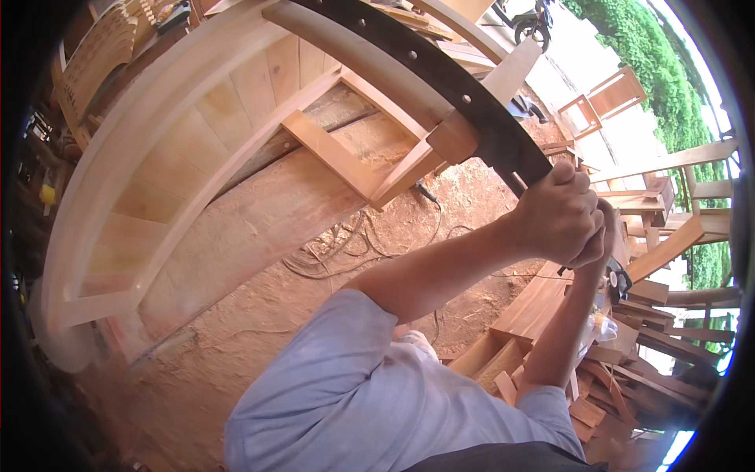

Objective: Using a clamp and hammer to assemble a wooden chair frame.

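The left grip point(563, 218) is closed in a fist at the near end of a long black bar point(413, 57); whether it wraps the bar itself or a handle there is hidden. The right grip point(606, 226) sits just behind and to the right of it, mostly covered, so I cannot tell what it holds. The bar runs from the fists away to the upper left, pierced by a row of holes, with a wooden block point(454, 138) against its side just beyond the grip and a framed slatted panel point(181, 173) farther left. The bar looks like metal: probably heavy, stiff and not fragile, with its weight far out from the fists, so an end hold likely feels tip-heavy; one grip farther along would balance it better. Its smooth face could slip in dusty palms, and its edges could dent the bare wood.
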{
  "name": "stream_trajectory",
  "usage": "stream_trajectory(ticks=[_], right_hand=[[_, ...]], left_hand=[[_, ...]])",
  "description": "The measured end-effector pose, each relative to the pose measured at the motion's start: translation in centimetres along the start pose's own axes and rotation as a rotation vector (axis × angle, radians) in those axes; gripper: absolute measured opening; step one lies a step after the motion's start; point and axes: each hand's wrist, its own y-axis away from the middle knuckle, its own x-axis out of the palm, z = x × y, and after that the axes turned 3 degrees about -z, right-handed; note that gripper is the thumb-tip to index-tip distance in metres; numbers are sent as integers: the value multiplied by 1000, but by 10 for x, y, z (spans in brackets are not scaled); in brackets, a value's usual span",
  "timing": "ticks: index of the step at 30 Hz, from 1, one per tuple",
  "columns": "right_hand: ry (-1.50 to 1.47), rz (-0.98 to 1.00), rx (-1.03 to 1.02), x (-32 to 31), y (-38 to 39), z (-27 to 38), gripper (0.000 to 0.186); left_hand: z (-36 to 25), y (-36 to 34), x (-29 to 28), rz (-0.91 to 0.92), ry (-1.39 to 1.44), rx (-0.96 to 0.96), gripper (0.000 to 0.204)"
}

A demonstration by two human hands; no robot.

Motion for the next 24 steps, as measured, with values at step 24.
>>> stream_trajectory(ticks=[24], right_hand=[[110,-399,-153,31,55,-89,60]], left_hand=[[-4,4,12,-75,6,-21,20]])
